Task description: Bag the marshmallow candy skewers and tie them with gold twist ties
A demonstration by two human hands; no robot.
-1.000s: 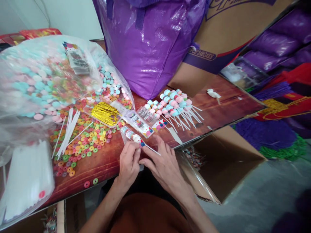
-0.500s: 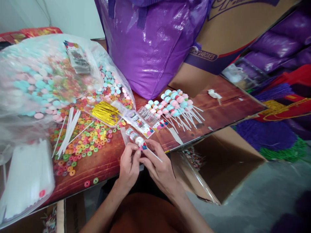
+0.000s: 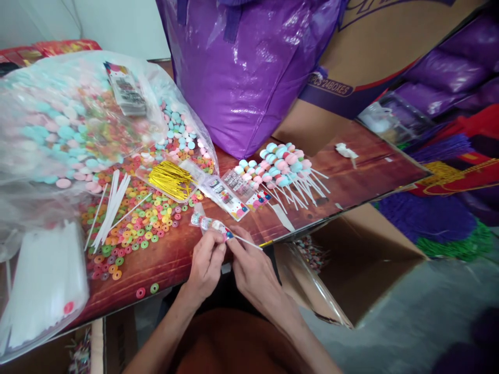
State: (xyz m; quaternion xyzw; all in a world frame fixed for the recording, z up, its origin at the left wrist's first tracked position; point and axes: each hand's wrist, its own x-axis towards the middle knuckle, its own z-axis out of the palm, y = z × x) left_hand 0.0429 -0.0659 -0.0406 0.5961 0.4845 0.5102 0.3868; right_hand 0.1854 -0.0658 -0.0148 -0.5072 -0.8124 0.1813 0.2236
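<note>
A candy stick in a clear printed wrapper lies across my two hands near the table's front edge, its white stick pointing right. With thumb and fingers, my left hand pinches the candy end from below. My right hand is closed at the wrapper's colourful lower end, where the stick comes out; its fingertips are partly hidden. Just beyond are printed clear wrappers and a tray of gold twist ties. Finished-looking candy sticks lie in a pile to the right.
Ring candies and loose white sticks spread over the table's left. Behind them sits a large clear bag of candies. A purple bag and a carton stand at the back. An open carton is below right.
The wrapped candy stick has turned flatter and sits slightly lower. My right fingers have drawn in from a spread pose around the stick to the wrapper's lower end. My left hand keeps its pinch.
</note>
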